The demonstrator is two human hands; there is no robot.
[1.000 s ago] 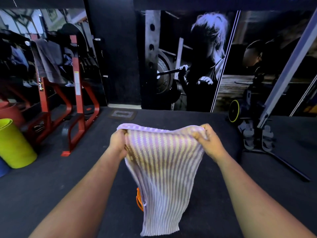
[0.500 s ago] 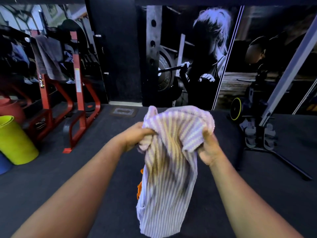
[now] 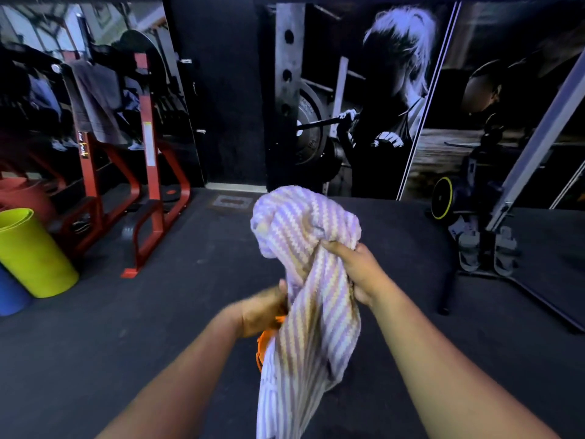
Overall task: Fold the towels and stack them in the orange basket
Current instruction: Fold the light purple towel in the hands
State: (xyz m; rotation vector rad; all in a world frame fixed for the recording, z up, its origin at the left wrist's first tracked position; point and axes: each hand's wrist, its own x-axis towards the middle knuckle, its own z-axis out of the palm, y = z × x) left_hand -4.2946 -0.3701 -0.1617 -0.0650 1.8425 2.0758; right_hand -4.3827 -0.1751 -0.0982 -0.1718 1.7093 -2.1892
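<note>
Towel (image 3: 313, 280) hangs limp and light at frame centre, so we judge corners the best hold; right hand (image 3: 357, 270) grips its bunched top, left hand (image 3: 262, 312) pinches lower down.

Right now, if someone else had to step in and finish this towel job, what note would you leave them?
Right hand: grips the striped towel near its bunched top, holding it up in the air.
Left hand: lower down, at the towel's left edge; it looks to be gripping the cloth, though it is blurred.
Towel: hangs crumpled and twisted between the hands, not folded.
Orange basket: only a sliver shows behind the towel, below the left hand; what is inside is hidden.
Done: towel picked up.
Left: straighten it, fold it, lay it in the basket. No other towels to fold are plainly visible.
</note>
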